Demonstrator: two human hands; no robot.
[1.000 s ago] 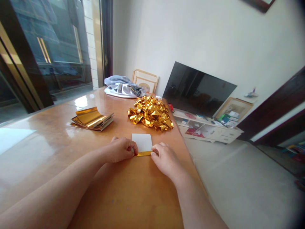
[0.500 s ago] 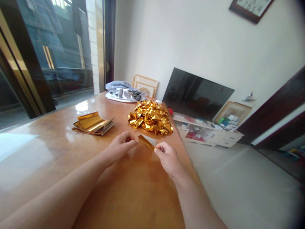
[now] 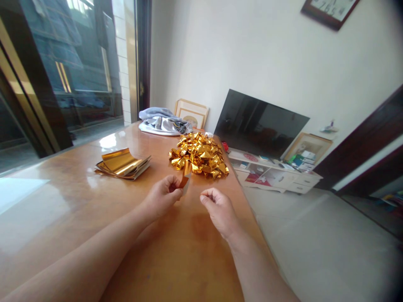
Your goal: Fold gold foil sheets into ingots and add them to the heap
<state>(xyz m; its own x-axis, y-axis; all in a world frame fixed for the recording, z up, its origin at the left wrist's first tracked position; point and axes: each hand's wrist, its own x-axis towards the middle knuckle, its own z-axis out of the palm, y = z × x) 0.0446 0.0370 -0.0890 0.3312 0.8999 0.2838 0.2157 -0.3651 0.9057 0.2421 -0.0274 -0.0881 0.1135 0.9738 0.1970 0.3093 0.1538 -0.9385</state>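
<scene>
Left hand (image 3: 162, 197) pinched tight on folded paper strip (image 3: 185, 178), gold and white, upright above fingers, over middle of table (image 3: 189, 260). Right hand (image 3: 218, 213) empty, fingers (image 3: 205, 198) loosely curled, just apart from strip. Farther on: crumpled gold foil heap (image 3: 199, 154) just behind strip; gold sheet stack (image 3: 122, 165) to left — gray cloth (image 3: 162, 122) at far edge.

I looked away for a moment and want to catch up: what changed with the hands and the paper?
The gold and white paper was lifted off the table and now stands upright in the left hand. The right hand let go and moved away to the right. The crumpled gold foil pile and stack of foil sheets stayed put.
</scene>
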